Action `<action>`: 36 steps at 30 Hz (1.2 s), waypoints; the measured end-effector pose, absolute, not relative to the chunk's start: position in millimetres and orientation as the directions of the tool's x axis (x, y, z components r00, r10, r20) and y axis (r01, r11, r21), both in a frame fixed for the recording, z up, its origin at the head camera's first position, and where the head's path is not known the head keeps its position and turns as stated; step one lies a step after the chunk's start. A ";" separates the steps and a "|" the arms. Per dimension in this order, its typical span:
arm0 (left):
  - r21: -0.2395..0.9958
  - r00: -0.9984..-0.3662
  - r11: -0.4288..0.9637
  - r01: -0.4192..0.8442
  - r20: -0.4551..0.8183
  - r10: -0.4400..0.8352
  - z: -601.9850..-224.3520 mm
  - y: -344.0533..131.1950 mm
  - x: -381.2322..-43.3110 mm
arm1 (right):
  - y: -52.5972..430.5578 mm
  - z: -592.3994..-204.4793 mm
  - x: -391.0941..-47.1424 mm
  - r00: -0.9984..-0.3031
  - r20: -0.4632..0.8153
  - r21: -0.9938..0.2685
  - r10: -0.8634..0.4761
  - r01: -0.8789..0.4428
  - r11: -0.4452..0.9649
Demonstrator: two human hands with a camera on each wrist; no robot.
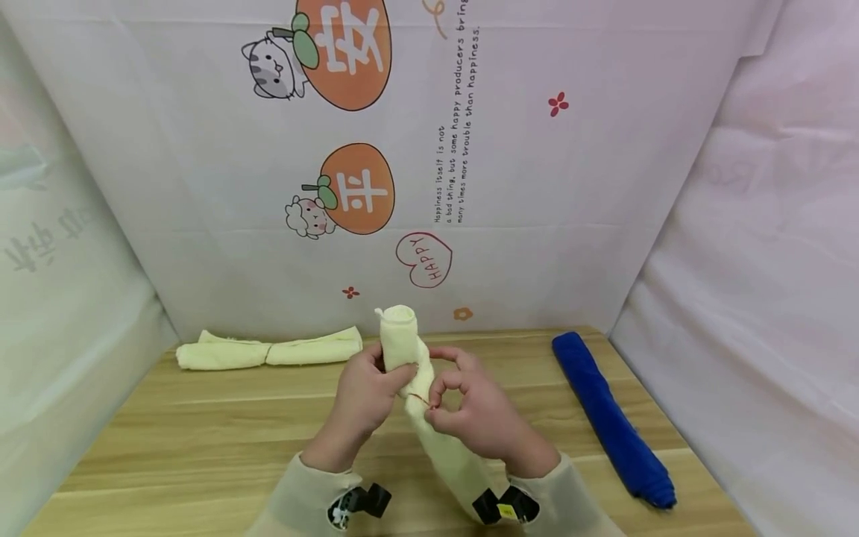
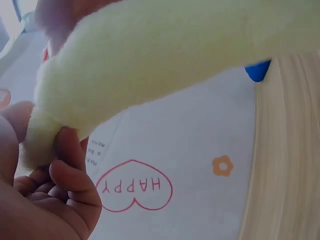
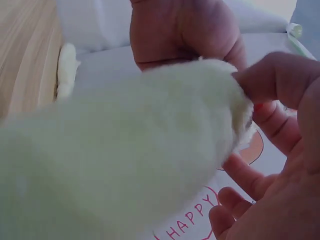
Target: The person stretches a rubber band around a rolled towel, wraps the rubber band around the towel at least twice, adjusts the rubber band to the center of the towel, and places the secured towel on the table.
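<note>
A pale yellow rolled towel point(image 1: 399, 344) stands tilted above the table, its lower part running down toward the right sleeve. My left hand point(image 1: 362, 389) grips its upper part, thumb across the front. Around the roll's middle runs a thin red band point(image 1: 419, 397), and my right hand point(image 1: 479, 409) pinches its end between thumb and index finger. In the left wrist view the fuzzy towel point(image 2: 150, 60) passes above the curled left hand point(image 2: 50, 195). The right wrist view shows the towel point(image 3: 125, 145) hiding most of the band, with the right hand point(image 3: 282, 165) at its narrowed part.
Another pale yellow rolled towel point(image 1: 302, 351), tied around its middle, lies at the table's back left. On the right, a blue rolled towel point(image 1: 611, 414) lies slantwise. A printed white cloth point(image 1: 537, 186) stands behind the wooden table point(image 1: 201, 440), with white cloth on both sides.
</note>
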State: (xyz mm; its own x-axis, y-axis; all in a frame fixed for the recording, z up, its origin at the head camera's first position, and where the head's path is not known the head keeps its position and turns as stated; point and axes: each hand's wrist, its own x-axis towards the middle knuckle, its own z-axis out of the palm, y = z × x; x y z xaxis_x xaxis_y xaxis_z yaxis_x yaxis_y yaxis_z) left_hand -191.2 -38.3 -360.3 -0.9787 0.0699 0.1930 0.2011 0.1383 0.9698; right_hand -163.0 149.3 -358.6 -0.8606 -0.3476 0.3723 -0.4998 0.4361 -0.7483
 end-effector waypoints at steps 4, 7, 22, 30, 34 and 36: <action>0.984 -0.989 0.093 0.149 0.146 0.031 -359.8 -44.1 -197.2 | 150.9 -361.9 -159.9 -0.832 0.379 -0.723 -0.405 -0.539 0.432; 0.989 -0.991 0.068 0.131 0.131 0.007 -358.6 -47.1 -200.7 | 151.4 -363.8 -159.1 -0.826 0.388 -0.714 -0.410 -0.550 0.433; 0.987 -0.990 0.069 0.142 0.144 -0.013 -353.3 -48.5 -200.6 | 139.0 -362.1 -157.7 -0.802 0.569 -0.604 -0.181 -0.557 0.570; 0.990 -0.991 0.053 0.134 0.134 -0.005 -351.5 -45.4 -196.4 | 123.4 -358.8 -148.9 -0.709 0.674 -0.381 -0.205 -0.573 0.726; 0.990 -0.991 0.043 0.132 0.133 -0.022 -351.1 -44.2 -194.8 | 119.9 -358.5 -145.5 -0.805 0.570 -0.369 -0.163 -0.428 0.825; 0.989 -0.989 0.036 0.142 0.143 -0.019 -351.6 -44.7 -194.2 | 120.6 -358.9 -146.9 -0.840 0.519 -0.372 -0.161 -0.392 0.842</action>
State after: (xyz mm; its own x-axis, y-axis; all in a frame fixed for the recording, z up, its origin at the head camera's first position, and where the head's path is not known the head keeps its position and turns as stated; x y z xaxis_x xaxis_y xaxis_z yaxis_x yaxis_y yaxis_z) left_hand -194.2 -44.7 -351.6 -0.9895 -0.0194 0.1432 0.1425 0.0362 0.9891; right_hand -146.9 120.6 -358.9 -0.8396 -0.1615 0.5187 -0.3915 0.8418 -0.3717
